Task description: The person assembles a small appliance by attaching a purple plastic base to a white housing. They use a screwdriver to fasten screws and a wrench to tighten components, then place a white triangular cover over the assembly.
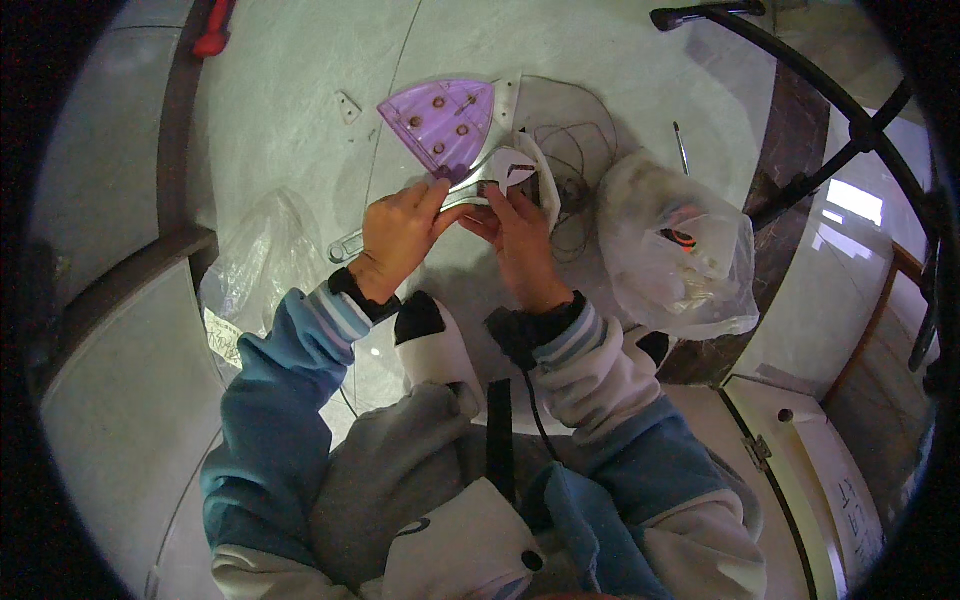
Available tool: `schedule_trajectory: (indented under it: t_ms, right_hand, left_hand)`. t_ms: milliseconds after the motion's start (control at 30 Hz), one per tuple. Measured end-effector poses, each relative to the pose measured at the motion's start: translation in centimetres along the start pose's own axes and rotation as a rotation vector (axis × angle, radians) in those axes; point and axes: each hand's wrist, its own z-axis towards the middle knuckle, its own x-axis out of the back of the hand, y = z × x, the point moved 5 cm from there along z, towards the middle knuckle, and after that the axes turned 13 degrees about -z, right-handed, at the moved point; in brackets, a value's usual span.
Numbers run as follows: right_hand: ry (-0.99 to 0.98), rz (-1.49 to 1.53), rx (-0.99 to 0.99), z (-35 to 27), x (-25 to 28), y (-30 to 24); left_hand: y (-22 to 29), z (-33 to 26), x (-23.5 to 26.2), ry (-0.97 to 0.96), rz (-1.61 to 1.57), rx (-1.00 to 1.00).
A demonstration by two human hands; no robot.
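Both hands are at a silver adjustable wrench [456, 198], its handle running down to the left and its jaw up to the right. My left hand [395, 232] is closed round the handle. My right hand [522, 245] pinches near the jaw with thumb and fingers, around the adjusting part. Just beyond the wrench lies a purple, see-through, triangular plastic piece [448, 118] with several brownish round spots. Beside the jaw is a white curved part [541, 170], partly hidden by the wrench and my right hand. A thin cord [580, 135] lies tangled behind it.
A filled clear plastic bag [680, 290] sits to the right, with a screwdriver [681, 148] beyond it. Another plastic bag [265, 250] lies left. A small light plate [347, 107] and a red object [212, 38] are farther off. Black metal legs [815, 75] stand at the right.
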Motion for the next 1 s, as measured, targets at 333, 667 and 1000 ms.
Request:
schedule_trajectory:
  t_ms: [333, 667, 1000]
  right_hand:
    - [-0.032, -0.047, 0.022, 0.11, -0.08, -0.14]
    - [-0.045, -0.041, 0.021, 0.18, 0.02, -0.25]
    - [-0.050, -0.143, 0.000, -0.09, -0.22, -0.62]
  left_hand:
    - [-0.08, -0.07, -0.04, 0.007, -0.027, 0.004]
    - [-0.02, -0.06, 0.04, 0.026, -0.034, 0.005]
    - [-0.07, -0.09, -0.05, 0.017, -0.029, 0.011]
